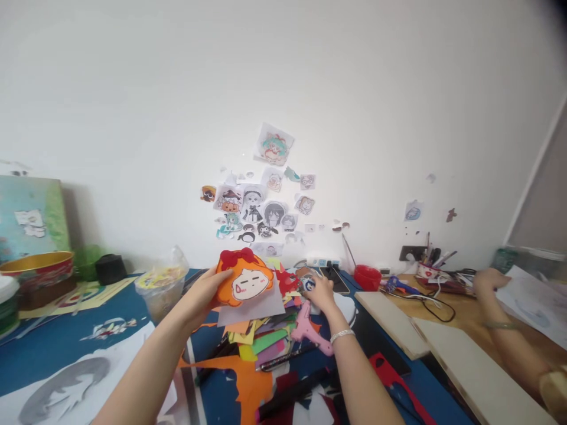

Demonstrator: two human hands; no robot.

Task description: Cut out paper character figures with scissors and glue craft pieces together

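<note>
Close in, orange paper (248, 378) at six o'clock from the paper face (251, 284); pink glue gun (306, 326) at four. Your left hand (209, 290) grips that face's nine-o'clock edge! Right hand (322, 291) at three, fingers by a blue-and-white thing (308, 284), grip impossible to tell. Wall drawings (274, 213), twelve!

Above grip: cartoon drawings (273, 213) on white wall (376, 88) | left of grip: gold-lined tin (48, 274) | right: red bowl (367, 278), pale boards (473, 366)

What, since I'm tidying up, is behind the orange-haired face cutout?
A pale sheet shows past the cutout, with coloured scraps lower in view. Whatever the cutout itself covers cannot be seen.
</note>
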